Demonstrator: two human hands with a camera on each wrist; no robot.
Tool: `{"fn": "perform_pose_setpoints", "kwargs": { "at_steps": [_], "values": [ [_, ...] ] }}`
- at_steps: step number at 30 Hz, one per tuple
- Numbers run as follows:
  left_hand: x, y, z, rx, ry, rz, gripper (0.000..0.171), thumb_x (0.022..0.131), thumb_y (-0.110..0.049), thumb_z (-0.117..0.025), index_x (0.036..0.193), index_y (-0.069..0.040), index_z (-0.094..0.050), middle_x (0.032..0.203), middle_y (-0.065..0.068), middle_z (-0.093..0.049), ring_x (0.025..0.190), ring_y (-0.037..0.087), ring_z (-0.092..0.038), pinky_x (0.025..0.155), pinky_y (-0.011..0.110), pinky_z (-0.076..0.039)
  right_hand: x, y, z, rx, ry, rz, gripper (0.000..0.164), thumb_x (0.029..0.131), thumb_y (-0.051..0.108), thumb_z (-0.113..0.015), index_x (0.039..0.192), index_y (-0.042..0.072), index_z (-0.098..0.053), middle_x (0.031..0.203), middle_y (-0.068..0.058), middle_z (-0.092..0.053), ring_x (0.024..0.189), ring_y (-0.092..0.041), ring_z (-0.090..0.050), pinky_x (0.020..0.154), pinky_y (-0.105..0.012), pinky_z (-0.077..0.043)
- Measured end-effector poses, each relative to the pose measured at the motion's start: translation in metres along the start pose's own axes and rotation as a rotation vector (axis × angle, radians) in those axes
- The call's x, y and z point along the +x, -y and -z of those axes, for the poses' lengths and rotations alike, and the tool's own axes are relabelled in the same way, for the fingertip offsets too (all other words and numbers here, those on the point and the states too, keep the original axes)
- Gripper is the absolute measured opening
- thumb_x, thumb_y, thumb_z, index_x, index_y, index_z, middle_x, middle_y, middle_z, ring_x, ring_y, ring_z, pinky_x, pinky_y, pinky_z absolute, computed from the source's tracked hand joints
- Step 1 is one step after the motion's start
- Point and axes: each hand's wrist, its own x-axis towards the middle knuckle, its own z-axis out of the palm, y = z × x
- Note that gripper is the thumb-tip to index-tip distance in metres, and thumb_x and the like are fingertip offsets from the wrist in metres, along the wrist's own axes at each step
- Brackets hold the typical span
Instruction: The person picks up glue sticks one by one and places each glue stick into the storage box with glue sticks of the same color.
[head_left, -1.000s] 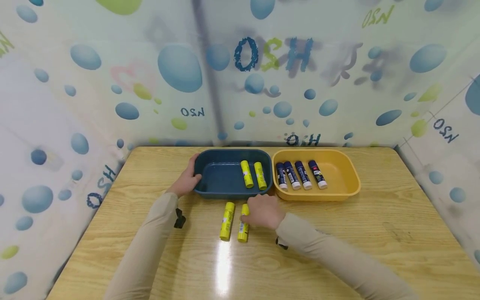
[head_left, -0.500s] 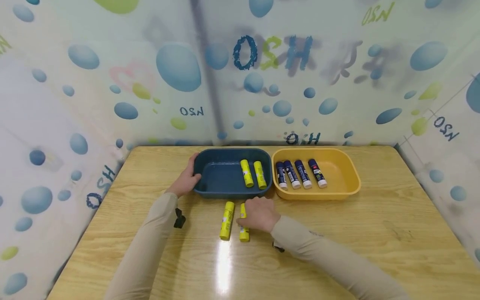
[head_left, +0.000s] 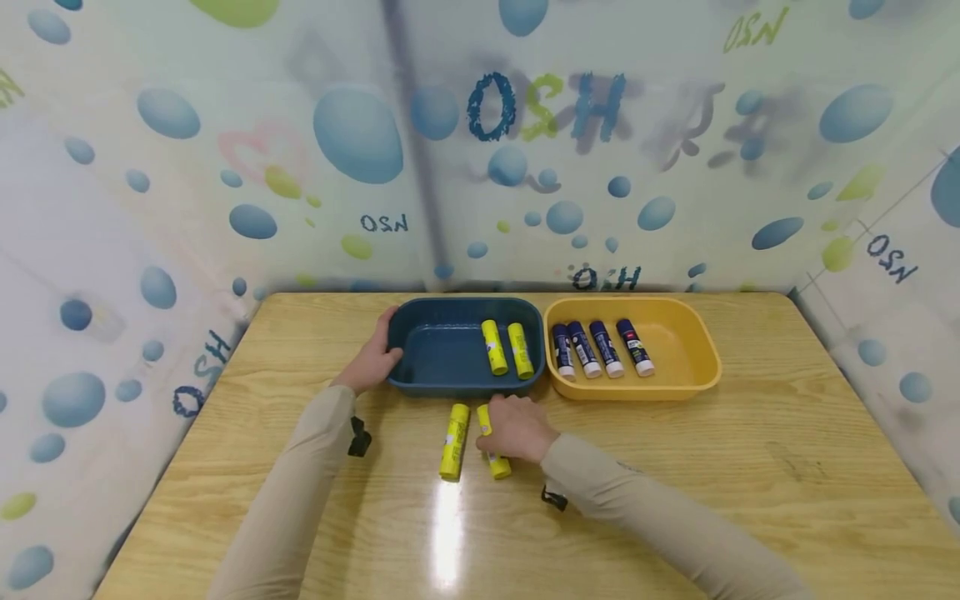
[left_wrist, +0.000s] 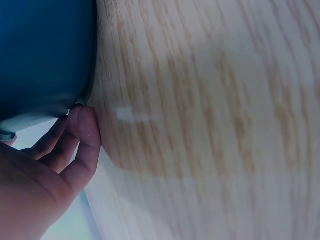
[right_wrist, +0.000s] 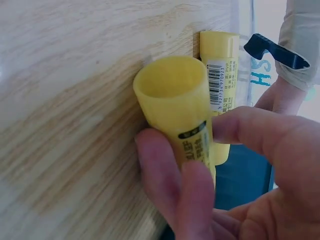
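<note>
At the left end of the dark blue bin (head_left: 442, 389), my left hand (head_left: 371, 360) grips the wall, and its fingers (left_wrist: 89, 135) press against the outside in the left wrist view. My right hand (head_left: 519, 427) pinches a yellow glue stick (head_left: 498, 465) between thumb and fingers, just in front of the bin. In the right wrist view this glue stick (right_wrist: 175, 95) tilts, its hollow end toward the camera. A second yellow glue stick (head_left: 453, 442) lies on the table to its left. Inside the blue bin lie two more yellow glue sticks (head_left: 493, 347).
An orange-yellow bin (head_left: 675, 390) stands against the blue bin's right end, with several navy glue sticks (head_left: 606, 350) with white ends in it. Both bins are near the back edge of the wooden table (head_left: 750, 483), before a patterned curtain (head_left: 480, 192).
The glue stick at my right hand has turned, its near end swinging right. My right hand has shifted slightly left. The left hand stays on the blue bin.
</note>
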Motion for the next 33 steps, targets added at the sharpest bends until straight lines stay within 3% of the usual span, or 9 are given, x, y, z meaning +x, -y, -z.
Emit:
{"fn": "perform_pose_setpoints", "kwargs": {
  "at_steps": [7, 11, 15, 19, 23, 26, 29, 30, 33],
  "values": [
    [0.001, 0.0, -0.001, -0.001, 0.002, 0.003, 0.072, 0.097, 0.002, -0.036, 0.155, -0.012, 0.006, 0.158, 0.022, 0.008, 0.133, 0.042, -0.023, 0.093, 0.051, -0.026, -0.002, -0.001, 0.001, 0.005, 0.021, 0.002, 0.043, 0.084, 0.038, -0.073, 0.102, 0.002, -0.057, 0.073, -0.006, -0.054, 0.061, -0.019, -0.053, 0.056, -0.032, -0.044],
    [0.001, -0.001, -0.001, 0.004, 0.001, -0.001, 0.072, 0.097, 0.002, -0.036, 0.154, -0.011, 0.006, 0.158, 0.022, 0.008, 0.141, 0.04, -0.011, 0.097, 0.052, -0.025, -0.005, 0.001, 0.003, 0.004, 0.013, 0.025, 0.05, 0.084, 0.038, -0.072, 0.113, 0.0, -0.055, 0.073, -0.005, -0.054, 0.061, -0.019, -0.053, 0.056, -0.032, -0.044],
    [0.0, -0.002, -0.001, 0.011, -0.001, -0.002, 0.072, 0.097, 0.002, -0.036, 0.154, -0.011, 0.006, 0.158, 0.022, 0.009, 0.142, 0.041, -0.007, 0.1, 0.053, -0.024, -0.009, 0.003, 0.006, 0.012, -0.005, 0.067, 0.055, 0.085, 0.036, -0.072, 0.12, -0.001, -0.053, 0.071, -0.005, -0.054, 0.056, -0.017, -0.052, 0.051, -0.029, -0.043],
    [-0.001, -0.002, -0.001, 0.009, 0.003, 0.002, 0.072, 0.097, 0.002, -0.035, 0.154, -0.012, 0.007, 0.158, 0.023, 0.008, 0.125, 0.049, -0.031, 0.095, 0.052, -0.027, -0.013, 0.006, 0.011, 0.017, -0.006, 0.099, 0.06, 0.085, 0.034, -0.071, 0.127, -0.003, -0.05, 0.069, -0.005, -0.054, 0.051, -0.016, -0.051, 0.046, -0.027, -0.04],
    [0.0, -0.002, -0.001, 0.005, -0.004, 0.001, 0.073, 0.097, 0.002, -0.036, 0.154, -0.012, 0.006, 0.157, 0.024, 0.007, 0.123, 0.049, -0.032, 0.096, 0.053, -0.027, -0.015, 0.007, 0.015, 0.029, -0.019, 0.134, 0.058, 0.086, 0.032, -0.07, 0.127, -0.004, -0.05, 0.064, -0.003, -0.052, 0.045, -0.013, -0.047, 0.042, -0.025, -0.035],
    [0.0, -0.001, 0.0, 0.005, -0.009, -0.008, 0.073, 0.096, 0.003, -0.037, 0.154, -0.011, 0.005, 0.157, 0.024, 0.006, 0.136, 0.046, -0.02, 0.099, 0.054, -0.025, -0.016, 0.007, 0.016, 0.043, -0.026, 0.162, 0.055, 0.087, 0.029, -0.07, 0.126, -0.004, -0.05, 0.06, -0.002, -0.048, 0.042, -0.011, -0.043, 0.04, -0.023, -0.031],
    [0.0, -0.001, 0.0, 0.007, -0.005, -0.004, 0.073, 0.097, 0.003, -0.036, 0.154, -0.011, 0.006, 0.157, 0.025, 0.006, 0.123, 0.047, -0.033, 0.095, 0.053, -0.027, -0.017, 0.007, 0.016, 0.052, -0.012, 0.177, 0.05, 0.087, 0.026, -0.071, 0.122, -0.003, -0.051, 0.062, -0.001, -0.048, 0.043, -0.011, -0.044, 0.042, -0.023, -0.032],
    [0.0, -0.001, 0.0, 0.005, -0.002, 0.002, 0.073, 0.097, 0.003, -0.036, 0.154, -0.012, 0.006, 0.157, 0.025, 0.006, 0.111, 0.047, -0.039, 0.092, 0.052, -0.029, -0.017, 0.006, 0.016, 0.052, -0.006, 0.178, 0.049, 0.086, 0.025, -0.072, 0.121, -0.002, -0.051, 0.063, -0.002, -0.049, 0.044, -0.011, -0.045, 0.043, -0.023, -0.033],
    [0.0, -0.001, -0.001, 0.009, 0.0, 0.013, 0.072, 0.098, 0.002, -0.036, 0.155, -0.013, 0.006, 0.157, 0.024, 0.005, 0.089, 0.045, -0.041, 0.087, 0.048, -0.031, -0.018, 0.006, 0.015, 0.053, 0.001, 0.178, 0.043, 0.084, 0.024, -0.074, 0.113, 0.001, -0.052, 0.068, -0.003, -0.051, 0.049, -0.013, -0.049, 0.046, -0.024, -0.038]
  ]
}}
